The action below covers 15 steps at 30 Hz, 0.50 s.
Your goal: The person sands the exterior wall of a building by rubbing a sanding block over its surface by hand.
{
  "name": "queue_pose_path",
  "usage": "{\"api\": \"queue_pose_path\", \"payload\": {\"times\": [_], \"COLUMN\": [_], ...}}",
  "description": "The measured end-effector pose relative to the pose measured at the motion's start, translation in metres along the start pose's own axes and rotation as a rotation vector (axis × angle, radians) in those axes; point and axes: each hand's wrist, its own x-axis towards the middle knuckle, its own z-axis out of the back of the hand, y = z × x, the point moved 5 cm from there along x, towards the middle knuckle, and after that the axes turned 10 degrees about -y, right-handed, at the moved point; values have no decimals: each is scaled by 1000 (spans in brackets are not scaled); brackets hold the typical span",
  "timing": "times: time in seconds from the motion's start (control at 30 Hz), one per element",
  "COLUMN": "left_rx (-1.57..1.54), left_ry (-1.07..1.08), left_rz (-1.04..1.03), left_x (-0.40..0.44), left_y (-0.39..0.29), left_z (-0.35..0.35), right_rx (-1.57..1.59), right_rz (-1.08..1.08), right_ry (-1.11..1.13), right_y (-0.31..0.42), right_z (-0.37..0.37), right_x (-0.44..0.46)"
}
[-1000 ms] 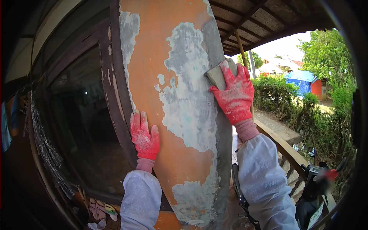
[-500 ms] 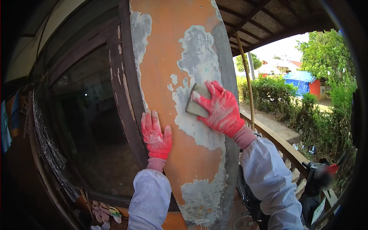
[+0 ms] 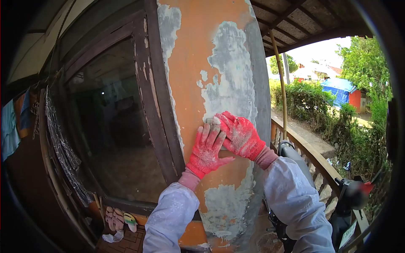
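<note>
My right hand [image 3: 242, 137], in a dusty red glove, is closed, with its fingers bent at the tips of my left hand. The grey sanding block it held a moment ago is almost wholly hidden behind the gloves. My left hand [image 3: 206, 148], also red-gloved and dusty, has its fingers stretched upward and its thumb out to the side, overlapping the right fingertips. Both hands are in front of the curved pillar [image 3: 190, 80], whose orange paint has worn away in large grey and whitish patches [image 3: 231, 63].
Left of the pillar stands a dark window frame [image 3: 158, 97] with peeling paint. Below it are sandals [image 3: 118, 219] on the floor. To the right are a railing [image 3: 310, 156], a parked motorbike [image 3: 350, 194], a bamboo pole [image 3: 279, 80] and a hedge [image 3: 303, 99].
My right hand has moved down and left from the grey patch to meet my left hand. My left hand has shifted right, off its spot beside the window frame. The view has turned slightly left.
</note>
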Motion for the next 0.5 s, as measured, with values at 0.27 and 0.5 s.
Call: {"api": "queue_pose_path", "payload": {"times": [0.27, 0.5], "left_rx": [271, 300], "left_ry": [217, 219], "left_rz": [-15, -33], "left_x": [97, 165], "left_y": [31, 62], "left_z": [-4, -9], "right_rx": [161, -272], "right_rz": [-398, -460], "right_ry": [-731, -646], "right_y": [-65, -151], "right_z": [35, 25], "right_x": [24, 8]}}
